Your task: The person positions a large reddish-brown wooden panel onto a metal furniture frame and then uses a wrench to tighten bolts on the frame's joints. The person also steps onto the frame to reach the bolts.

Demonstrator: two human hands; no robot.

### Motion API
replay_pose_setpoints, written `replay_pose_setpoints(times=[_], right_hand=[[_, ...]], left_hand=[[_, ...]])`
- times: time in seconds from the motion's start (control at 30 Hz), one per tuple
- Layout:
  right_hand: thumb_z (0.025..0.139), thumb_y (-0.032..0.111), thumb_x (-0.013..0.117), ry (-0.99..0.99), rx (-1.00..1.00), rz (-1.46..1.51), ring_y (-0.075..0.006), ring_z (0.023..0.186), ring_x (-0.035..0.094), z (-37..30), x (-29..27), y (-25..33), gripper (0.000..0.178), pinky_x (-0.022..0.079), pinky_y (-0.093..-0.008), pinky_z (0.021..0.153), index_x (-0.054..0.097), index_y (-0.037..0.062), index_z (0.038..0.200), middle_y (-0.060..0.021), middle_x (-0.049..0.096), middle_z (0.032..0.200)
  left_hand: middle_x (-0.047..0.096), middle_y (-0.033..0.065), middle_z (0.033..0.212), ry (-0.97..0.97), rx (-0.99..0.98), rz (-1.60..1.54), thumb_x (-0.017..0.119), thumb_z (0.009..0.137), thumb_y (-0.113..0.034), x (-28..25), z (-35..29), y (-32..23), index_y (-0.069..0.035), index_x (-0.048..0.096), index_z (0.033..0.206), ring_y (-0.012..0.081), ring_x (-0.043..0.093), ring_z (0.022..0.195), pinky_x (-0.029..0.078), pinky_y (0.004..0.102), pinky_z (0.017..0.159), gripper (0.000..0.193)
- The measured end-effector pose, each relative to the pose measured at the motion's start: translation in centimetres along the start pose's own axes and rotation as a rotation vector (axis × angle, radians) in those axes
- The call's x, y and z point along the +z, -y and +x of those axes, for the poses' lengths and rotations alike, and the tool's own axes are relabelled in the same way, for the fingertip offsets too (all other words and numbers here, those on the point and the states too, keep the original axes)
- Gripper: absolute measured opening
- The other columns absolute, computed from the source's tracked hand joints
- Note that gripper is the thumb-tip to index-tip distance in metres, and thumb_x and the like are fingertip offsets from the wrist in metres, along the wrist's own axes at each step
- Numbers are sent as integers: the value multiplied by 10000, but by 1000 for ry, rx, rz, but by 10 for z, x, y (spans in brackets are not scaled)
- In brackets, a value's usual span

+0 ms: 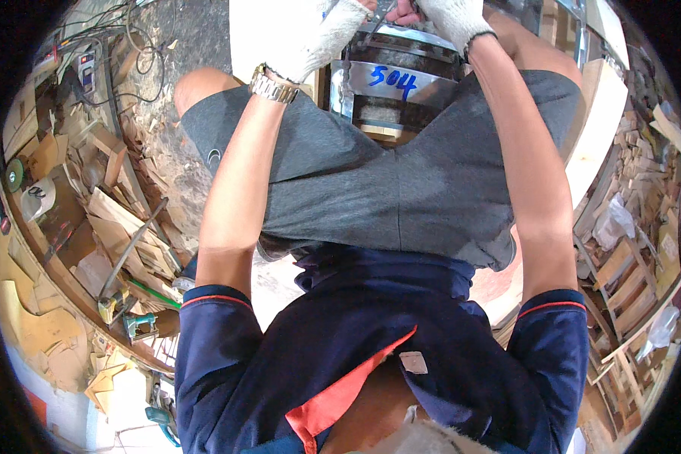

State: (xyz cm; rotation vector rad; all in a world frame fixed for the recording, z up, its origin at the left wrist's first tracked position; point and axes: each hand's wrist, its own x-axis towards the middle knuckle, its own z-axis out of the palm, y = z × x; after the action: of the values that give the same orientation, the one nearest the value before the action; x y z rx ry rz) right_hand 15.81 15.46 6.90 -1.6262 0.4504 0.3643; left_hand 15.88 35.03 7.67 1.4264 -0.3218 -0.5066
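Observation:
At the top edge of the head view, my left hand (333, 34) wears a white knit glove with bare fingertips. Its fingers look bent inward and are partly cut off by the frame. My right hand (448, 21), gloved the same way, has its bare fingers curled closed beside it. Something thin and dark shows between the hands; what either one grips is too hidden to name. Below them, between my knees, sits a dark boxy object (405, 113) wrapped with silvery bands, with blue handwriting on one band.
Wood offcuts (121, 219) and scraps heap up on the left, with black cables (113, 60) and a teal power tool (140, 325) among them. More wood scraps (635, 250) and clear plastic bags (614, 221) lie on the right. A white panel (268, 34) stands beyond my left knee.

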Motion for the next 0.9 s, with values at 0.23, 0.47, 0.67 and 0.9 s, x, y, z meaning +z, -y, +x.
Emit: replay_pose_setpoints(times=[0.23,0.47,0.67,0.9], right_hand=[[1003,187,484,55,-552,-401,-204,605,654,-26,-2,-23,336,547,-341,596,616,10,750,-104,660,691],[1079,302,465,-10,-241,73,-163,728,696,-42,-5,-41,408,529,-283,638,631,37,817,-52,648,701],[979,259,663,-190,-541,-400,-285,732,754,-87,22,-52,225,571,-384,660,740,53,1029,-131,714,732],[814,174,753,3,-789,-801,-382,831,695,-131,62,-82,379,573,-456,719,645,63,1160,-161,686,949]], left_hand=[[625,-8,1028,25,64,336,578,1085,-391,-8,28,1,43,442,1530,67,565,906,504,239,807,636],[666,61,1159,-5,117,400,568,1083,-423,-9,22,9,69,455,1515,129,604,1020,520,275,897,665],[589,-16,984,68,3,-115,575,1085,-405,-7,17,15,47,381,1565,54,537,881,494,221,780,688],[547,-34,916,9,22,-95,581,1080,-418,3,15,-1,35,426,1534,54,518,836,477,236,748,660]])
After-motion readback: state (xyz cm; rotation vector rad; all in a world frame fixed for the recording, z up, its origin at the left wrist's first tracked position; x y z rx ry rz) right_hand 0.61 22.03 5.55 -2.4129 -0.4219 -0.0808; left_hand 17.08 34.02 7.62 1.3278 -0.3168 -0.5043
